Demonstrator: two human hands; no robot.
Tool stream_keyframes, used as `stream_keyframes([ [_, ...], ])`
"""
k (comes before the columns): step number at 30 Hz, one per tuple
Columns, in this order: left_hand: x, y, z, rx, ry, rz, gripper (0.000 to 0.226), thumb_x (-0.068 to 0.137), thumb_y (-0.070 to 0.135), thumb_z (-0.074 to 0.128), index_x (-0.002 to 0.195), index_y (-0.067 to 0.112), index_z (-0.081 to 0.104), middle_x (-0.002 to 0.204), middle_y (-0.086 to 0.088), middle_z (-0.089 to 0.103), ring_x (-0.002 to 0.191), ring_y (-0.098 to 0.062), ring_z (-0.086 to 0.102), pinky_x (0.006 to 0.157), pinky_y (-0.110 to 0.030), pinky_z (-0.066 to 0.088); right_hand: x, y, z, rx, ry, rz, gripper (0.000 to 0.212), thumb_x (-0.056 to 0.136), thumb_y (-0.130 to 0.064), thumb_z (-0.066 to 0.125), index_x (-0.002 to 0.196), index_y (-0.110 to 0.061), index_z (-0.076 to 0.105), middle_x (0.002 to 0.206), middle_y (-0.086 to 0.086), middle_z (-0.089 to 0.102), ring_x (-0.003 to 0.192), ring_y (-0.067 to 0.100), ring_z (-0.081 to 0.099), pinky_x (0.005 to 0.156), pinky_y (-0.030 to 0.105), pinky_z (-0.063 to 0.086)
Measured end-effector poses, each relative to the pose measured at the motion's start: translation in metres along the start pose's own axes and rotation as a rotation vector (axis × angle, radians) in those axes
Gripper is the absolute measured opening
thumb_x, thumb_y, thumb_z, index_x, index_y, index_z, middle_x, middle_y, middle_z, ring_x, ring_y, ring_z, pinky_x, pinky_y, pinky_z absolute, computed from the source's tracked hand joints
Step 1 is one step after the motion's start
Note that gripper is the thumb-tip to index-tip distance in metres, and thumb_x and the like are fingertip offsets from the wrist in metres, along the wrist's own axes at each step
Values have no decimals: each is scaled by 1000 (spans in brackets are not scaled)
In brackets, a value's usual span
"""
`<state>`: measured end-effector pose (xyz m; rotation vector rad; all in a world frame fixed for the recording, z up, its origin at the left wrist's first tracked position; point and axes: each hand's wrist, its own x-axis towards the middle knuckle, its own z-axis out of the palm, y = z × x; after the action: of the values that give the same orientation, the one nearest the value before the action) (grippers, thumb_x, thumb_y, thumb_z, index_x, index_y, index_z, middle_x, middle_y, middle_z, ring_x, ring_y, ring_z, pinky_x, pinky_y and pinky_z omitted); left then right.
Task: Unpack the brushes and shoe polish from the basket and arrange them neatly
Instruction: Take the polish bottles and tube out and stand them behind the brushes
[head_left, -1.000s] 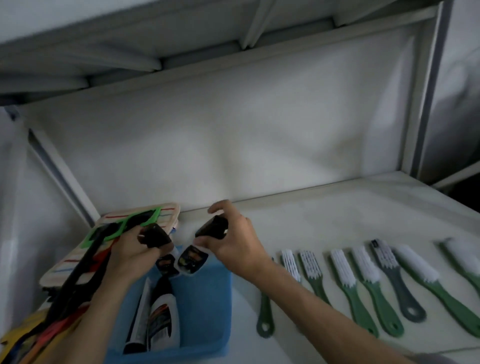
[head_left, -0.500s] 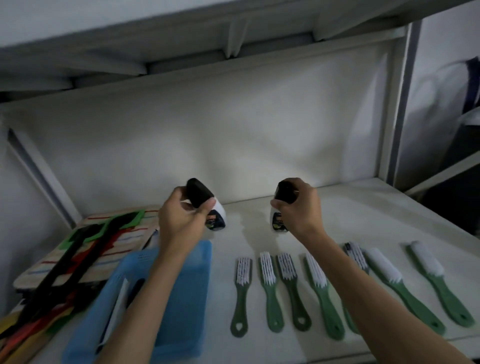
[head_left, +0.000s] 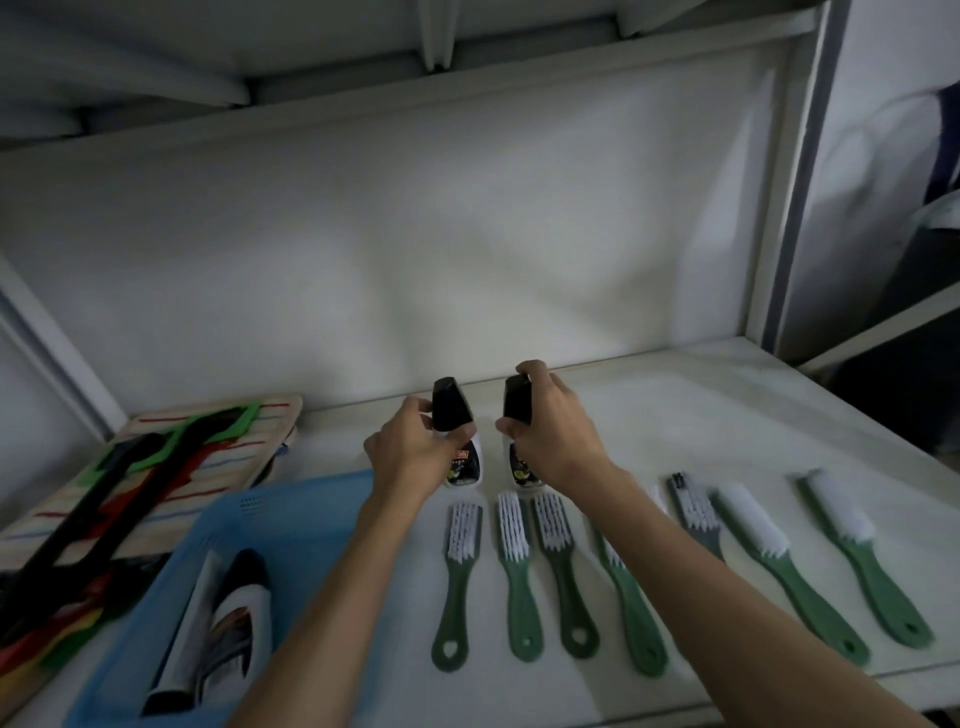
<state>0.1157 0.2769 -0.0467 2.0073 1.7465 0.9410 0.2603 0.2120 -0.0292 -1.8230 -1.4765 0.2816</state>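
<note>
My left hand (head_left: 415, 457) grips a white shoe polish bottle with a black cap (head_left: 453, 413), standing upright on the shelf behind the brushes. Beside it, my right hand (head_left: 556, 436) grips a second polish bottle (head_left: 518, 402), also upright and a small gap away. A row of several green-handled brushes (head_left: 511, 571) with white bristles lies side by side in front of both bottles. The blue basket (head_left: 291, 499) sits at the lower left, with more polish bottles (head_left: 239, 613) lying inside it.
A striped board with black, green and red straps (head_left: 156, 467) lies at the far left behind the basket. A grey-handled brush (head_left: 693, 512) lies among the green ones. The white shelf surface (head_left: 727, 415) extends right to a metal upright (head_left: 795, 182).
Both hands lifted a polish bottle each out of the basket, carried them right and lowered them close together behind the brush row. The camera view shifted right too.
</note>
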Motion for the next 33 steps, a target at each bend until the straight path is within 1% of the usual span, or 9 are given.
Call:
stream_keyframes([
  [5,-11,2,-4,76,-115,40,70,71,53,78,123,16,51,117,0,66,112,-23,60,101,-41,39,-6,-3,-2,-57,10,14,86,78,-35,77,144,-13,25,139,14,45,129,33,43,102,45,42],
  [8,-4,-4,-30,-34,-167,14,83,69,50,81,135,16,44,125,-2,58,112,-21,57,98,-38,43,-10,-13,-4,-103,175,-47,92,77,-33,77,147,-8,22,139,17,39,130,34,38,108,40,33],
  [12,5,-40,-91,-134,-54,-92,48,80,42,76,110,8,63,105,-8,67,93,-25,62,70,-27,45,-29,-42,0,50,438,-249,62,80,-4,56,138,3,34,126,19,43,115,33,45,103,38,38],
  [14,3,-71,-123,10,-23,-170,38,82,39,73,93,2,70,86,-14,70,83,-27,65,67,-31,42,-46,-63,13,204,322,-293,50,82,1,49,131,-1,40,124,16,46,107,27,49,96,38,44],
  [17,-11,-108,-159,192,-70,-387,34,77,30,78,89,-1,72,82,-20,71,74,-29,69,60,-29,46,-76,-96,45,353,-82,-190,39,87,-2,45,126,-5,46,116,14,54,97,28,56,76,29,45],
  [19,-22,-123,-171,289,-139,-489,33,76,26,81,78,-2,64,68,-18,68,56,-26,66,50,-25,45,-94,-116,68,372,-355,-63,31,90,-5,45,121,-3,51,116,17,57,94,31,60,67,30,49],
  [23,-34,-138,-172,347,-200,-513,28,80,25,78,82,1,64,65,-14,68,47,-19,63,39,-22,43,-115,-143,105,237,-682,47,15,93,-16,50,98,-4,57,125,20,59,113,35,58,83,34,48],
  [27,-38,-143,-166,376,-280,-458,27,83,30,74,86,6,61,64,-9,64,45,-15,59,34,-18,38,-121,-154,143,147,-760,53,38,96,-22,49,128,-2,53,133,19,56,123,34,54,97,37,46],
  [33,-34,-140,-149,646,-463,-445,24,88,30,64,95,7,64,66,-5,61,50,-12,56,38,-20,37,-115,-160,168,260,-729,172,40,80,-25,62,113,-2,63,108,15,68,99,29,67,82,31,53],
])
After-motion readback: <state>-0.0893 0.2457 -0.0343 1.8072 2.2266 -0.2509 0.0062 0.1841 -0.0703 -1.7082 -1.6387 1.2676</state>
